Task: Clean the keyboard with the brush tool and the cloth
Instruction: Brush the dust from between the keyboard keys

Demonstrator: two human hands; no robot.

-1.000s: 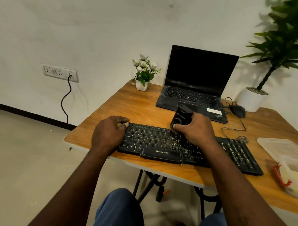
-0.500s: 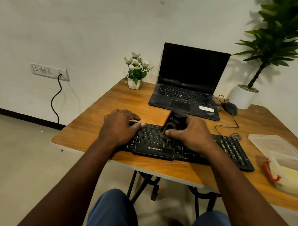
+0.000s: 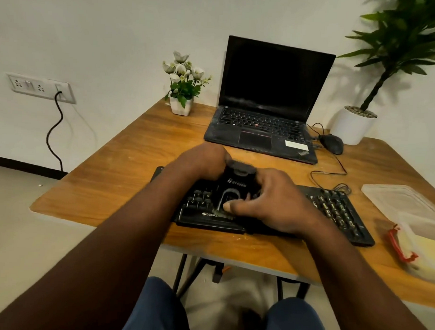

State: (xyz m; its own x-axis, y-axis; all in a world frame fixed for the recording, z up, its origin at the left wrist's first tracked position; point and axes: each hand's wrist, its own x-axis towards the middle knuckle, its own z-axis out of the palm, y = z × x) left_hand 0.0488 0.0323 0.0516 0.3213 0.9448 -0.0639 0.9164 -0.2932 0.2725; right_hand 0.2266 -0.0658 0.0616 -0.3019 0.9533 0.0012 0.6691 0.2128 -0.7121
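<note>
Both of your hands are over the keyboard [image 3: 338, 211] on the tabletop [image 3: 138, 157]. Your right hand [image 3: 272, 201] grips the brush tool [image 3: 235, 182] against the keys. Your left hand [image 3: 199, 161] is blurred beside it, so I cannot tell its grip.

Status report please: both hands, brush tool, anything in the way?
Right hand grips brush tool on keyboard. Left hand beside it, grip unclear. Mouse cable lies behind keyboard, not in the way.

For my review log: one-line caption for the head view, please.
The right hand grips the black brush tool on the keyboard; left hand sits beside it, blurred, laptop behind.
</note>
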